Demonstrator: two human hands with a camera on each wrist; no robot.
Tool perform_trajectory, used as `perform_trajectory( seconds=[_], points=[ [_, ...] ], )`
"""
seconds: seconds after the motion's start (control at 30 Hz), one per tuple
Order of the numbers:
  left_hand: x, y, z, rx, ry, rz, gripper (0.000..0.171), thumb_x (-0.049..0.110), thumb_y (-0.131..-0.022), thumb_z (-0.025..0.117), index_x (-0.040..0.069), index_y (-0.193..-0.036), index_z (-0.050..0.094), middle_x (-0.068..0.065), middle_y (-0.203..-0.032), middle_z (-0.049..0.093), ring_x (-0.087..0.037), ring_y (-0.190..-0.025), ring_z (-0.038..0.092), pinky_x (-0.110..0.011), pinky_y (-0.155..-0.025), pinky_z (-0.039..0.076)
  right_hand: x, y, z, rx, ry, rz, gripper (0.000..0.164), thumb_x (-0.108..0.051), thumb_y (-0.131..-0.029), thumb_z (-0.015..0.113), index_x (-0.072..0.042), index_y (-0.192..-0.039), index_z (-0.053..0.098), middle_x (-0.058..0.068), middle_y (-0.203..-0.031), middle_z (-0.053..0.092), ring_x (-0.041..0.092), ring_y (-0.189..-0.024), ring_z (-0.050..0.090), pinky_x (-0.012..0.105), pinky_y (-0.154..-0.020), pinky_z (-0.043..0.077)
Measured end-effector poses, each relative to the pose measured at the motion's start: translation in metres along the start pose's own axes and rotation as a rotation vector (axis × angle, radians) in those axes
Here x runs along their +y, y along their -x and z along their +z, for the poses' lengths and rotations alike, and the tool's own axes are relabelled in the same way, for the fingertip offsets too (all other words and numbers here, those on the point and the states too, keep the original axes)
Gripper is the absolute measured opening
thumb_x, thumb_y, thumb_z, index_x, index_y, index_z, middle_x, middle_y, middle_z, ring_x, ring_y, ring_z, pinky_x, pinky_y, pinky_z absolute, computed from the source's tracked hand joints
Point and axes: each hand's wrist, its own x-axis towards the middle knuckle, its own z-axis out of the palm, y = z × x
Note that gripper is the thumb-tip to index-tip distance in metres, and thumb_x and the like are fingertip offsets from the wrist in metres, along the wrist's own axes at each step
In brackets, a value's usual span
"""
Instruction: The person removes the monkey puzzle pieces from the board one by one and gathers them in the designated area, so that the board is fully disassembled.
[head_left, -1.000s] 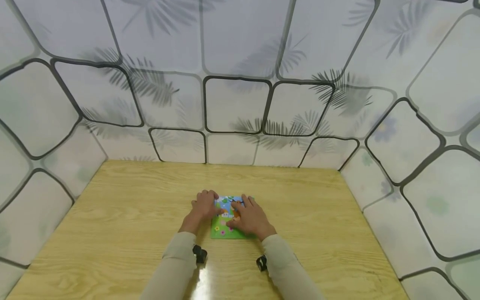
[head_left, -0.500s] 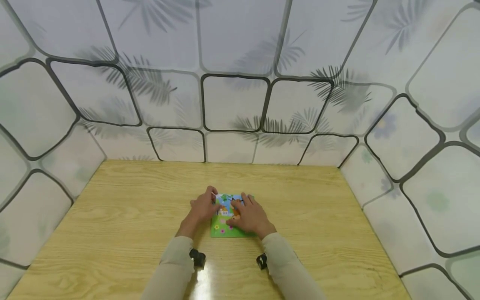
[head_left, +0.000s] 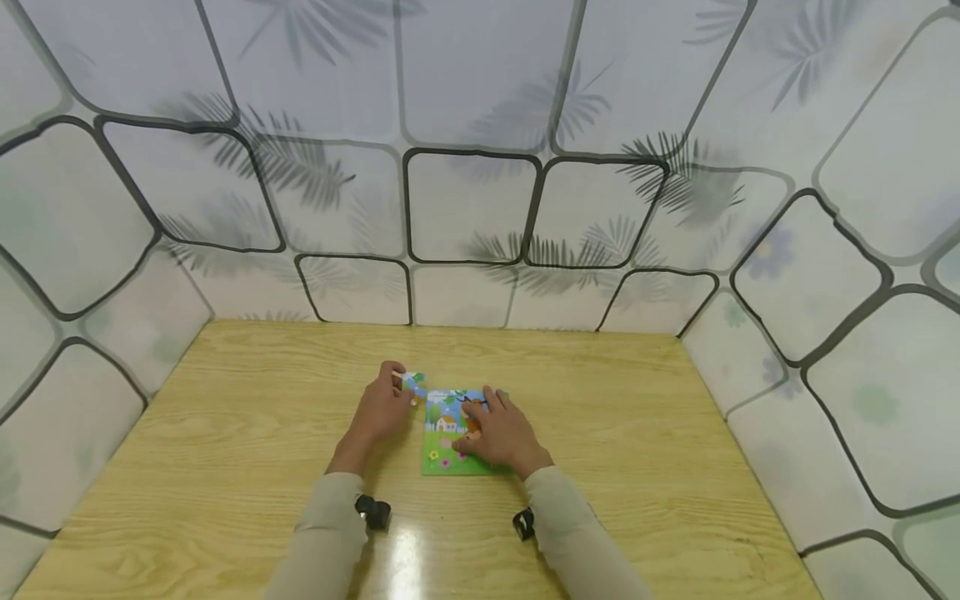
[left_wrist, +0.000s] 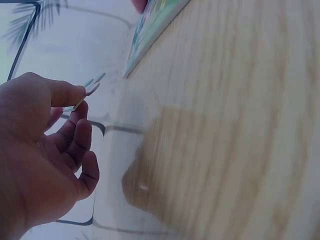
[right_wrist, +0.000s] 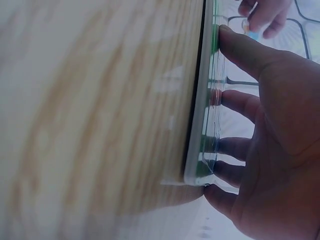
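Observation:
A colourful picture puzzle [head_left: 437, 460], with a house, flowers and a green lower part, lies flat on the wooden table. My left hand [head_left: 381, 410] is just off its upper left corner, pinching a small jigsaw piece [head_left: 414, 384] with blue and green print between thumb and fingers. Seen edge-on in the left wrist view, that thin piece [left_wrist: 91, 92] is held up in the air. My right hand [head_left: 501, 433] rests on the right side of the puzzle with fingers spread. In the right wrist view, the fingertips touch the top face of the puzzle [right_wrist: 202, 125].
The wooden table [head_left: 247, 467] runs back to a wall [head_left: 465, 217] covered in patterned cloth, which also closes off both sides. Bands with small black devices [head_left: 373, 512] sit on the wrists.
My left hand has drawn away from the puzzle's upper left, up and to the left, carrying the jigsaw piece with it. My right hand has stayed in place on the puzzle.

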Motion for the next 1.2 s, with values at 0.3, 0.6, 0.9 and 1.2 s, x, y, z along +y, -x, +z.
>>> perform_trajectory(
  seconds=[0.3,0.6,0.9,1.2],
  points=[
    [-0.02,0.002,-0.017,0.005,-0.01,-0.024,0.042,0.017,-0.095,0.052,0.007,-0.132,0.035,-0.018,-0.117,0.058,-0.029,-0.102,0.06,-0.04,-0.082,0.049,0.0,0.001,0.0,0.004,0.009,-0.005,0.072,-0.064,-0.085,0.058,-0.025,-0.144,0.045,0.02,-0.157,0.026,0.042,-0.144,0.026,0.05,-0.116,0.028],
    [-0.042,0.007,-0.04,0.021,-0.05,-0.079,0.044,0.016,-0.097,0.047,0.004,-0.137,0.032,-0.023,-0.123,0.057,-0.036,-0.11,0.06,-0.044,-0.086,0.05,-0.001,0.003,-0.003,0.003,-0.013,-0.008,0.072,-0.064,-0.086,0.057,-0.024,-0.145,0.045,0.021,-0.157,0.025,0.043,-0.145,0.025,0.05,-0.116,0.027],
    [-0.052,0.01,-0.056,0.059,-0.133,-0.129,0.045,0.019,-0.095,0.049,0.006,-0.137,0.036,-0.021,-0.125,0.059,-0.04,-0.115,0.056,-0.063,-0.099,0.026,-0.003,0.003,-0.005,0.002,-0.026,-0.006,0.072,-0.063,-0.086,0.058,-0.024,-0.145,0.044,0.021,-0.158,0.025,0.043,-0.145,0.024,0.051,-0.116,0.026],
    [-0.061,0.015,-0.068,0.112,-0.231,-0.173,0.045,0.018,-0.091,0.046,0.003,-0.134,0.044,-0.021,-0.116,0.06,-0.04,-0.109,0.054,-0.061,-0.086,0.03,-0.002,0.004,-0.003,0.005,-0.035,0.0,0.072,-0.063,-0.085,0.059,-0.024,-0.145,0.045,0.021,-0.158,0.025,0.042,-0.145,0.024,0.051,-0.116,0.026]
  ],
)
